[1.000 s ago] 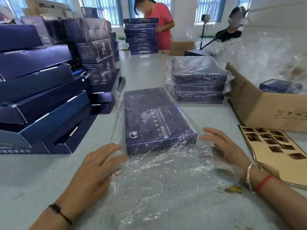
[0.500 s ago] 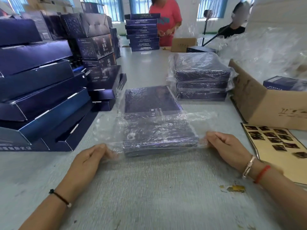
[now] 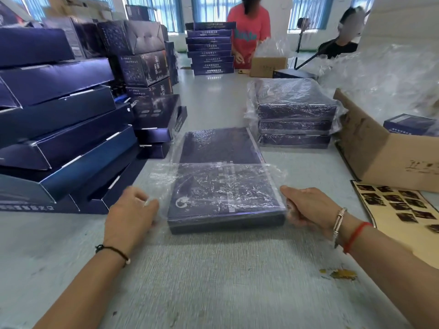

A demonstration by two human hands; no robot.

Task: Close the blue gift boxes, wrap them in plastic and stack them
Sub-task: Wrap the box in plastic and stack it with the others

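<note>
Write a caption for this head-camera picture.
Both hands, left hand and right hand, fold plastic film over a blue gift box.

The room is lit brightly by daylight from the windows at 12 o'clock. Glare is seen on the plastic wrap. Straight lines are bent at the edges by the wide lens. The left hand is blurred by motion.

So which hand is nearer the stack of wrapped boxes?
Right. The right hand sits at the blue box's right edge, below the wrapped stack; the left hand is across the box.
</note>
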